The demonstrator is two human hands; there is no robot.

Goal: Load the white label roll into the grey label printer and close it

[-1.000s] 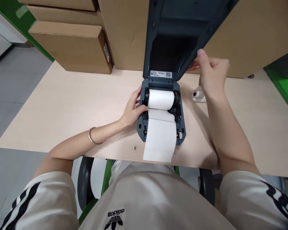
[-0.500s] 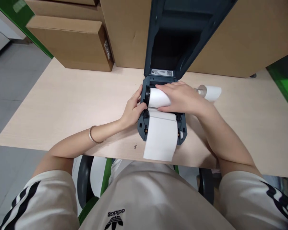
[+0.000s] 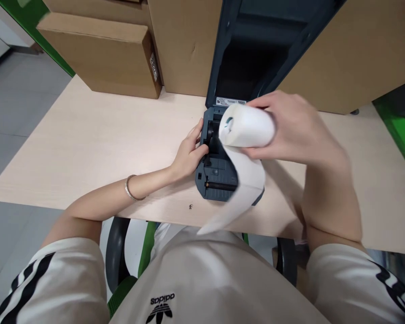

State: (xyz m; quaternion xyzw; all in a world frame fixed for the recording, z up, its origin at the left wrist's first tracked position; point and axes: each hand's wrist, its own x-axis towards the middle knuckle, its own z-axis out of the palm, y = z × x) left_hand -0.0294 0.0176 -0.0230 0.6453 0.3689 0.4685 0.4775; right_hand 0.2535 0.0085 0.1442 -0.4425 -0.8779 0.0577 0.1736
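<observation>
A dark grey label printer [image 3: 217,191] stands on the table with its lid [image 3: 273,22] raised at the back. My left hand [image 3: 191,155] grips the printer's left side, thumb over the rim and fingers along the outer wall. Above the printer's open bay, my right hand [image 3: 283,126] is closed around a roll of white label paper [image 3: 248,126]. The roll's hollow core faces left. A loose strip of paper [image 3: 246,184] hangs from it, curving down across the printer's right part and past the table's front edge. The bay's right side is hidden behind roll and strip.
A cardboard box [image 3: 97,56] stands at the back left of the wooden table [image 3: 70,148]. Larger cardboard [image 3: 189,45] lines the back behind the printer. A tiny dark piece [image 3: 191,207] lies near the front edge. Chair armrests [image 3: 116,256] are below the table.
My right hand has lifted the label roll out of the printer's bay, up and to the right, trailing its strip. My left hand stays on the printer's side.
</observation>
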